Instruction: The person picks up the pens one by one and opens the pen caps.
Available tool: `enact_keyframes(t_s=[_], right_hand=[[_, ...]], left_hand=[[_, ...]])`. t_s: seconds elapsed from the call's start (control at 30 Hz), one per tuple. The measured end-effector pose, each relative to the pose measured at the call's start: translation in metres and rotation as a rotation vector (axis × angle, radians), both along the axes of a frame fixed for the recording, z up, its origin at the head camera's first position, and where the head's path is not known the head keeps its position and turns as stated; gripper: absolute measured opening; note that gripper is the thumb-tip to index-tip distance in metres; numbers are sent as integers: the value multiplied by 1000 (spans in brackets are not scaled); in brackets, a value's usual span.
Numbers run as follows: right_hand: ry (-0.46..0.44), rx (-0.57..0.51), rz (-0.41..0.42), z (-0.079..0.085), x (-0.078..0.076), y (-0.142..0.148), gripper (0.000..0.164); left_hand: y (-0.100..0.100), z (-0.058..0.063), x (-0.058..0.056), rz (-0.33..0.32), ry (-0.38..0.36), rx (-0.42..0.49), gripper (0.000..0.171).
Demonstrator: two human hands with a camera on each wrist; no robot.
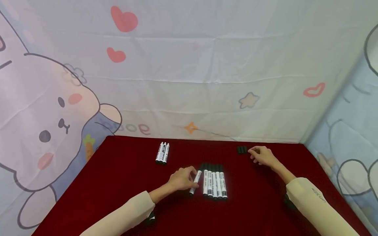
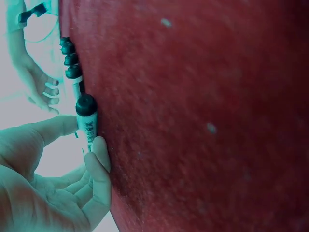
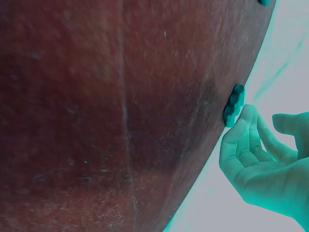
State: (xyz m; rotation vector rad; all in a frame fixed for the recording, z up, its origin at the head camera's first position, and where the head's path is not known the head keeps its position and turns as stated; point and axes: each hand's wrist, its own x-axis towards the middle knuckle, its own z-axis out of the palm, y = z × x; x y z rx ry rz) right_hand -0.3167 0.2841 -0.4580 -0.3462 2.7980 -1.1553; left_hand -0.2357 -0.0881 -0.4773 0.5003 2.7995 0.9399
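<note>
My left hand (image 1: 182,179) pinches a white marker (image 1: 196,181) between thumb and fingers, at the left of a row of several markers. In the left wrist view the black end of this marker (image 2: 87,118) points up past the fingers. The row of white markers (image 1: 214,183) lies side by side, dark caps (image 1: 211,167) toward the back. At the back right, my right hand (image 1: 263,156) is beside a small group of black marker caps (image 1: 241,149). Its fingers are loosely bent with nothing between them, fingertips close to the caps (image 3: 234,106) in the right wrist view.
Three white markers (image 1: 162,153) without caps lie together at the back left of the red cloth (image 1: 124,177). A dark object (image 1: 151,216) shows partly from under the left sleeve, another dark one (image 1: 289,201) beside the right sleeve. A printed curtain (image 1: 177,98) hangs behind.
</note>
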Motion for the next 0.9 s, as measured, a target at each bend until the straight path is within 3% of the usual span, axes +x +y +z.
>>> enact_keyframes(t_s=[0.23, 0.37, 0.7, 0.9], right_hand=[[-32, 9, 92, -6, 18, -17, 37], [-23, 2, 148, -6, 25, -31, 36], [-45, -43, 262, 11, 41, -59, 40], [-126, -151, 275, 14, 48, -72, 49]], left_hand=[[-14, 0, 1, 65, -177, 275, 41], [-22, 6, 0, 50, -171, 378, 40], [-19, 25, -5, -88, -126, 420, 35], [-11, 26, -6, -154, -115, 429, 32]])
